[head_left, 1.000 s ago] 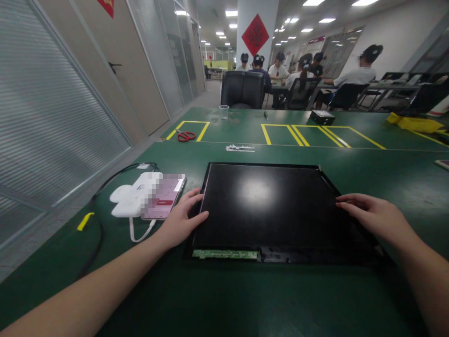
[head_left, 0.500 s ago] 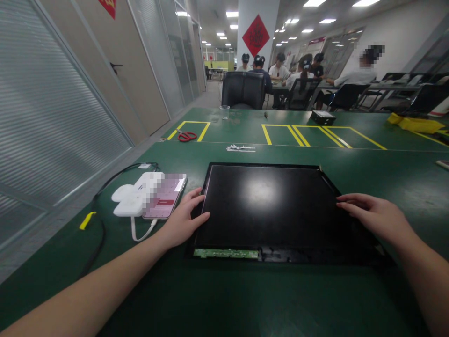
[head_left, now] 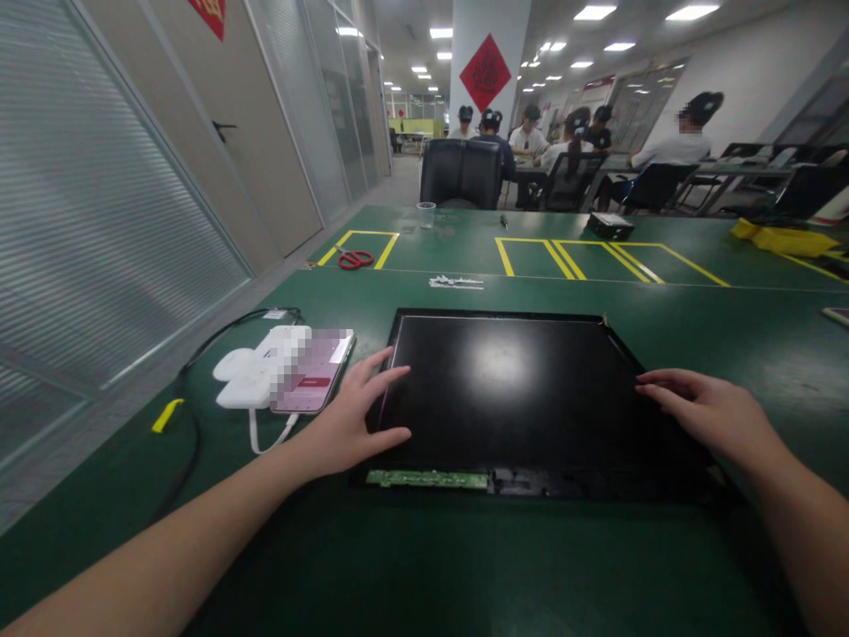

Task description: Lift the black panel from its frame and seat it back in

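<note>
Flanking a display panel (head_left: pixel 504 398) on the green tabletop (head_left: pixel 424 566), spread left hand (head_left: pixel 350 426) is holding nothing, right hand (head_left: pixel 713 409) near-closed, hold unclear; people (head_left: pixel 683 149) are sitting beyond

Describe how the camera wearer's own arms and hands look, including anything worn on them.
The left forearm and right forearm are bare, with no sleeve in view. The left hand and right hand are ungloved. No ring, watch, bracelet, cable or marking shows on either.
</note>
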Demonstrator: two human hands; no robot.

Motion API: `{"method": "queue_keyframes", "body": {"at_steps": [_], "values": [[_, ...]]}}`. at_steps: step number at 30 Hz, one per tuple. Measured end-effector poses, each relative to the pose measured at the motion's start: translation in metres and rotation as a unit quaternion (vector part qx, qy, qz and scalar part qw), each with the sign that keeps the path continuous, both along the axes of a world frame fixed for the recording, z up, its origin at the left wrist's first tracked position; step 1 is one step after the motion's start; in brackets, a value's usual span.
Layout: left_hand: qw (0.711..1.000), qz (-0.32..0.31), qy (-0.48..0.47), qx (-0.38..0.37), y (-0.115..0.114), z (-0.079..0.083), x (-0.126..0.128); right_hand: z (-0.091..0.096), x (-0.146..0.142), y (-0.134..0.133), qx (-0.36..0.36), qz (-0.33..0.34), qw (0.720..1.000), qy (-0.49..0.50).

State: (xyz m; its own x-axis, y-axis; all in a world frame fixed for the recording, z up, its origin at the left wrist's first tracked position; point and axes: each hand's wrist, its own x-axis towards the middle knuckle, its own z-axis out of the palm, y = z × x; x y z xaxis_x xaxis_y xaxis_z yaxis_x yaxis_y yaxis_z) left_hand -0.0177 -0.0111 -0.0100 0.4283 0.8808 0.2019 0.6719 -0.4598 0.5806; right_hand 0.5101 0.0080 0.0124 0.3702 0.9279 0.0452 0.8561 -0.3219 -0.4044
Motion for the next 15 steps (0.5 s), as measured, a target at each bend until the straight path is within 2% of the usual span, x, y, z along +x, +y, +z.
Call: {"method": "queue_keyframes", "body": {"at_steps": [3, 6, 10, 15], "values": [[0.991, -0.129, 0.035, -0.01, -0.004, 0.017, -0.002, -0.001, 0.001, 0.0, 0.009, 0.005, 1.0, -0.003], [0.979, -0.197, 0.055, -0.016, -0.006, 0.03, -0.001, -0.002, 0.002, 0.0, 0.012, 0.006, 1.0, -0.008], [0.973, -0.223, 0.056, 0.011, -0.006, 0.036, 0.002, -0.003, 0.003, -0.001, 0.009, 0.009, 1.0, -0.011], [0.972, -0.223, 0.071, 0.018, -0.003, 0.036, -0.001, -0.003, 0.004, -0.001, 0.016, 0.014, 1.0, -0.019]]}}
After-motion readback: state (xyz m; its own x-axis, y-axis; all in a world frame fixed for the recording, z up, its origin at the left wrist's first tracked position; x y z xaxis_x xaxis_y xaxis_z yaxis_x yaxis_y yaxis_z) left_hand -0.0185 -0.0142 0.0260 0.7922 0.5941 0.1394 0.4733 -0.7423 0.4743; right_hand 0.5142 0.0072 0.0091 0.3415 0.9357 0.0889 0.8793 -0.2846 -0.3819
